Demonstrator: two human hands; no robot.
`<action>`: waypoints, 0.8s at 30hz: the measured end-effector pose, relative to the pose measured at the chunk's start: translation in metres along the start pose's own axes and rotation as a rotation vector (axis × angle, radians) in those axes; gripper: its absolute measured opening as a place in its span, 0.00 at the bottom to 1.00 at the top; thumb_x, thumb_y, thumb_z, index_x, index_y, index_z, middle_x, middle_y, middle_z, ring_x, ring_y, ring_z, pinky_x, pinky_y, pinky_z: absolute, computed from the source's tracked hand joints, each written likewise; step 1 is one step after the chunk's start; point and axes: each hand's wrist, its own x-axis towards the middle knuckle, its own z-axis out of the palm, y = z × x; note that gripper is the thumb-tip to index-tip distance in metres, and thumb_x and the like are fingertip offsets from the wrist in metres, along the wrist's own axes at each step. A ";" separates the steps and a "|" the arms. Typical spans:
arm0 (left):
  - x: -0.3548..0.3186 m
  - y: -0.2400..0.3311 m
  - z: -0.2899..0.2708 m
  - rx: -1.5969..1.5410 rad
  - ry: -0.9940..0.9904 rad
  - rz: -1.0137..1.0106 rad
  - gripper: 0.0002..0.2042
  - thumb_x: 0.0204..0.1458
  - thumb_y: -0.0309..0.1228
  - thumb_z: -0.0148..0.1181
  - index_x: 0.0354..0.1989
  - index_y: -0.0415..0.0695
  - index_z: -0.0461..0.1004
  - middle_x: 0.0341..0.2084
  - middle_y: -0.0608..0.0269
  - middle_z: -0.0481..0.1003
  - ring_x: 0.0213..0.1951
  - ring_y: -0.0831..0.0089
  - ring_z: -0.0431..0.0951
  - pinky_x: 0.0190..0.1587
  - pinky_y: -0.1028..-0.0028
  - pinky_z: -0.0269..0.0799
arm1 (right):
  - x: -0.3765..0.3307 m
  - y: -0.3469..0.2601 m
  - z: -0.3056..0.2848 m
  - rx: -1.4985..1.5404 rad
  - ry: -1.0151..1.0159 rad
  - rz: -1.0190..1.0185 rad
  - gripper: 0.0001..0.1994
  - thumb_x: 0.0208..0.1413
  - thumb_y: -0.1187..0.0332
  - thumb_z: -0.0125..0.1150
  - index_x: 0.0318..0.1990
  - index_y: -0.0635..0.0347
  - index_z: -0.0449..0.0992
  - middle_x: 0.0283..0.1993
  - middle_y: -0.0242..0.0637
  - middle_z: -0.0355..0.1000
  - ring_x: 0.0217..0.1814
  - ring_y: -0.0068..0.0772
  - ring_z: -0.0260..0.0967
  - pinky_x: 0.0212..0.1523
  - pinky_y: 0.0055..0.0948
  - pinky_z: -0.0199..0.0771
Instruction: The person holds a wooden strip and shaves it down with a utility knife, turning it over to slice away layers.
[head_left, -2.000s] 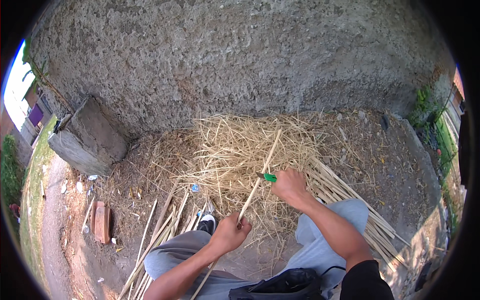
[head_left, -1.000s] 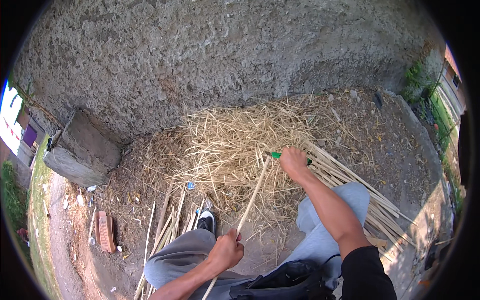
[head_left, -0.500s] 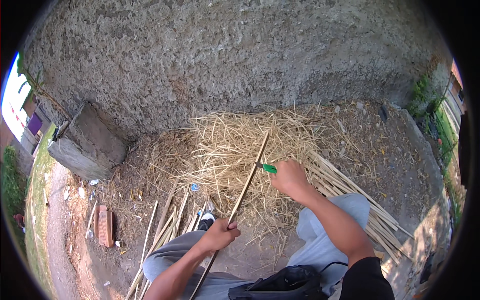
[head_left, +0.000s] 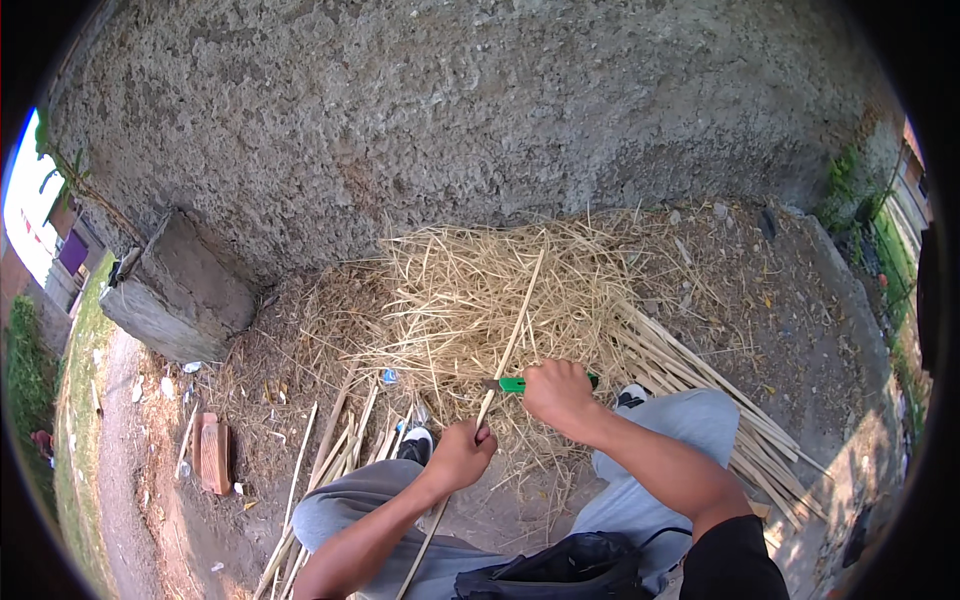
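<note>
The person sits on the ground facing a rough grey wall [head_left: 480, 120], knees in grey trousers spread to either side. The left hand [head_left: 462, 452] is closed around a long pale stick [head_left: 512, 340], gripping it low down; the stick runs upward and slightly right from that fist, over a heap of straw shavings [head_left: 460, 300], while its lower end passes down between the legs. The right hand [head_left: 560, 393] is clenched on a knife with a green handle [head_left: 513, 384], held just above the left hand, its front end meeting the stick. The two hands are close together but not touching.

To the right lies a bundle of similar pale sticks [head_left: 700, 390] slanting across the dirt, and a smaller group [head_left: 330, 450] lies by the left knee. A concrete block [head_left: 175, 295] stands against the wall at the left, with a red brick [head_left: 213, 452] on the ground near it. A black bag [head_left: 560, 570] rests in the lap.
</note>
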 end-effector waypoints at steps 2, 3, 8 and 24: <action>-0.001 0.002 0.002 0.007 0.008 -0.027 0.10 0.51 0.27 0.54 0.22 0.39 0.62 0.13 0.58 0.64 0.19 0.70 0.64 0.24 0.67 0.62 | 0.008 0.004 0.012 -0.017 0.006 0.018 0.08 0.47 0.73 0.53 0.28 0.66 0.79 0.27 0.55 0.75 0.32 0.55 0.76 0.35 0.52 0.73; -0.002 0.004 0.003 0.017 0.015 -0.049 0.08 0.49 0.27 0.54 0.23 0.38 0.64 0.14 0.50 0.66 0.19 0.63 0.67 0.27 0.64 0.65 | 0.013 0.007 0.018 -0.034 0.016 0.037 0.08 0.47 0.73 0.53 0.29 0.66 0.79 0.29 0.55 0.75 0.34 0.55 0.76 0.36 0.52 0.73; -0.034 0.009 0.005 0.117 -0.092 -0.016 0.07 0.48 0.27 0.53 0.26 0.35 0.65 0.16 0.44 0.69 0.21 0.50 0.71 0.28 0.59 0.67 | 0.045 0.070 0.016 -0.124 0.145 0.229 0.09 0.52 0.74 0.52 0.31 0.67 0.79 0.34 0.54 0.75 0.39 0.52 0.76 0.36 0.45 0.75; -0.027 0.007 -0.050 -0.671 -0.470 -0.422 0.18 0.60 0.23 0.52 0.21 0.54 0.54 0.10 0.79 0.53 0.10 0.88 0.50 0.10 0.79 0.38 | 0.069 0.101 0.024 0.286 -0.085 0.548 0.11 0.47 0.65 0.65 0.30 0.67 0.79 0.34 0.51 0.76 0.36 0.45 0.77 0.40 0.42 0.75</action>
